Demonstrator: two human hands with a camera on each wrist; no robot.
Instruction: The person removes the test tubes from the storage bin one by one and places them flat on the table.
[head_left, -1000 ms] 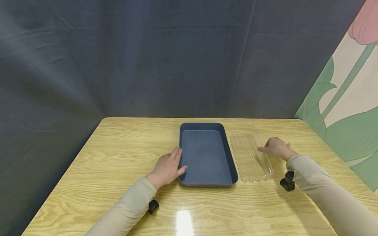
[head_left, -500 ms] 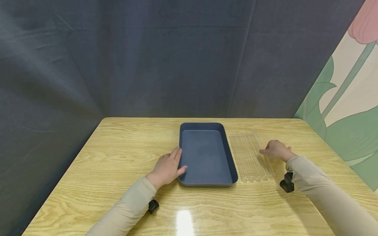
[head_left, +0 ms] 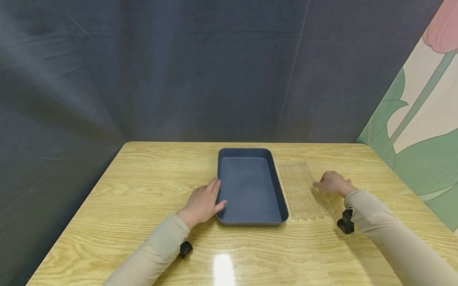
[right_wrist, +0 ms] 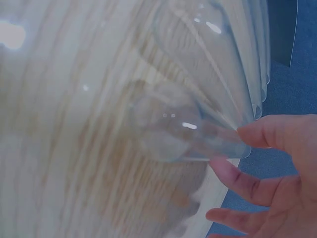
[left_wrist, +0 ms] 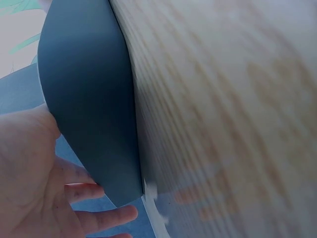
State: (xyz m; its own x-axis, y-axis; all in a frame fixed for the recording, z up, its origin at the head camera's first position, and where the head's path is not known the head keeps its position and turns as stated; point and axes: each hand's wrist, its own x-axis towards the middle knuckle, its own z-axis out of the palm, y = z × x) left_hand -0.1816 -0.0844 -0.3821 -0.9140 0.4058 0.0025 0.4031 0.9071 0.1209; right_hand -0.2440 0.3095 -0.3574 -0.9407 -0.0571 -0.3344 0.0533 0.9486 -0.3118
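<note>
A dark blue rectangular tray (head_left: 250, 190) lies on the table with nothing inside it. My left hand (head_left: 202, 202) rests against the tray's left side, fingers straight along the rim and thumb over the edge. To the right of the tray, several clear test tubes (head_left: 297, 190) lie side by side, rounded ends towards me. My right hand (head_left: 332, 182) pinches the outermost test tube (right_wrist: 166, 124) between thumb and index finger, at the right end of the row. In the right wrist view its rounded end sits beside the neighbouring tube (right_wrist: 203, 49). The clear walls make their outlines faint.
The light wood table (head_left: 161, 174) extends to both sides of the tray. Behind it hangs a dark blue curtain (head_left: 214, 79). A wall with a painted flower (head_left: 429, 131) stands at the right.
My right hand has brought the outermost test tube down and slightly towards me, and it now lies close along the row. The left hand and the tray have stayed put.
</note>
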